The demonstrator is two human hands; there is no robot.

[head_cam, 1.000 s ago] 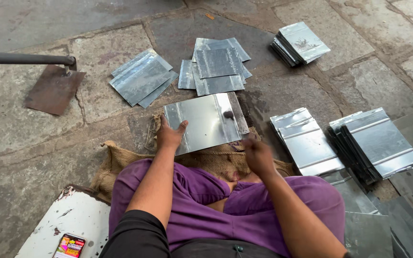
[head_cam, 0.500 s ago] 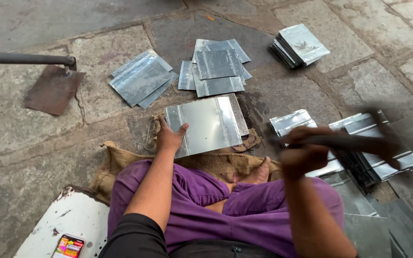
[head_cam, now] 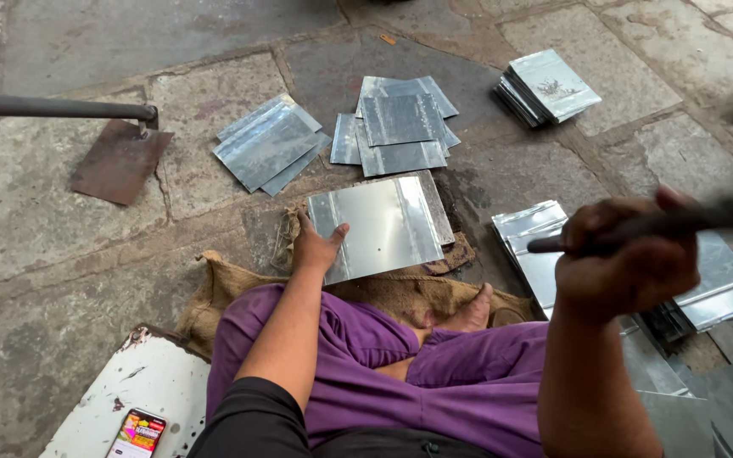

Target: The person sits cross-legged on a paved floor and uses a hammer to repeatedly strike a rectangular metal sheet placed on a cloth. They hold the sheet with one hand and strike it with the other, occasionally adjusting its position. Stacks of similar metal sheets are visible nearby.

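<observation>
two hands: left hand (head_cam: pixel 320 246) fingers flat on metal sheet (head_cam: pixel 379 227); right hand (head_cam: pixel 629 263) fingers gripping blurred rod (head_cam: pixel 680 222), end cut off.

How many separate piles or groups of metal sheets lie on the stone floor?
5: one under the left hand, a fanned pile far left, a loose pile in the middle, a neat stack top right, and sheets behind the right hand; more may be hidden there.

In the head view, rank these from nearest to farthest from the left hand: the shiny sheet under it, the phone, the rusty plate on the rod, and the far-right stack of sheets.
Left hand:
1. Shiny sheet, touching, just right of it.
2. Rusty plate and phone: too close to call; the plate lies up-left, the phone down-left.
3. Far-right stack, at the top right.
</observation>
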